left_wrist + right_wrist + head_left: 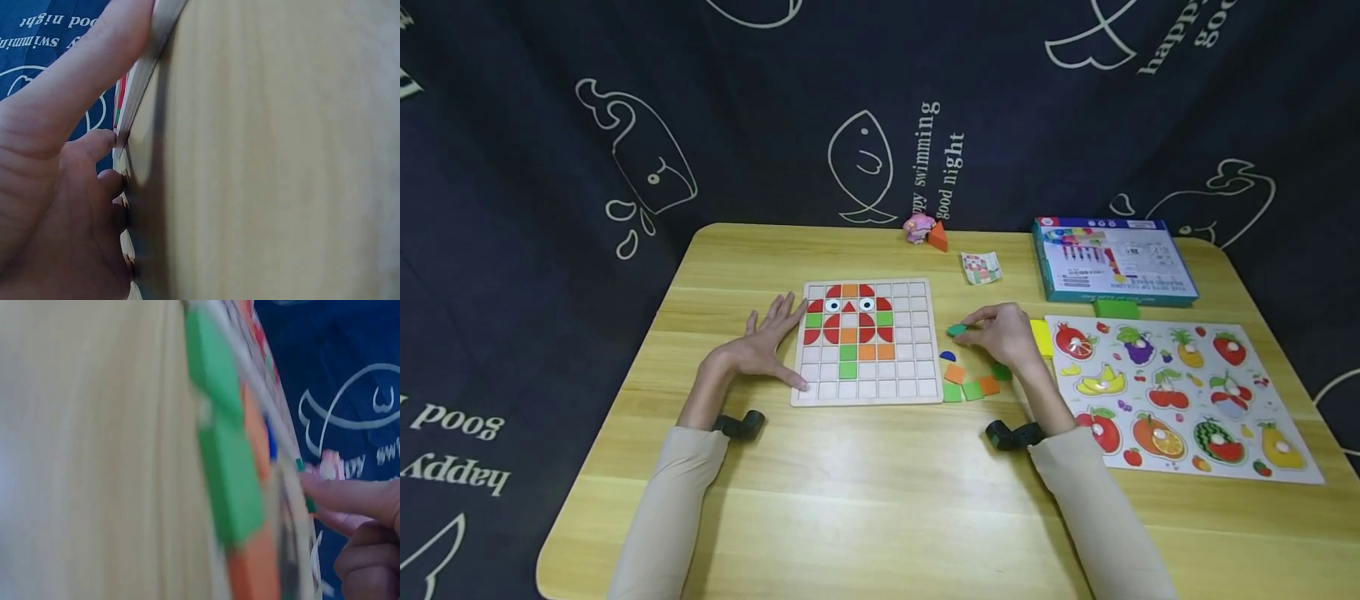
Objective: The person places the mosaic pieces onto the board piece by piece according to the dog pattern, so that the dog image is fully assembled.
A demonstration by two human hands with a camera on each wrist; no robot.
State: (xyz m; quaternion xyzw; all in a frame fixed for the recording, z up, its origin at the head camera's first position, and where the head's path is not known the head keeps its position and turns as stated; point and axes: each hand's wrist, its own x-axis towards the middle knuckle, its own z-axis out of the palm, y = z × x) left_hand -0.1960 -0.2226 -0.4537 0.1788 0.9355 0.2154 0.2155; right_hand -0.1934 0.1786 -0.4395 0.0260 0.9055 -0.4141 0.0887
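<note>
A square wooden grid board (919, 368) lies on the table, partly filled with red, orange and green tiles, two of them with eyes. My left hand (758, 348) is spread at its left side, thumb and index finger touching the edge; the thumb (81, 75) shows large in the left wrist view. Right of the board, my right hand (1006, 335) pinches a dark green piece (957, 330) between thumb and fingertips, a little above the table. Below it lie a blue half-round piece (947, 356), orange squares (954, 374) and light green squares (972, 391).
A fruit puzzle board (1187, 400) covers the table's right side, with a yellow piece (1041, 337) and a green block (1116, 310) by its edge. Behind stand a boxed set (1120, 262), a small picture card (981, 267), a pink figure (917, 227) and an orange triangular block (937, 237).
</note>
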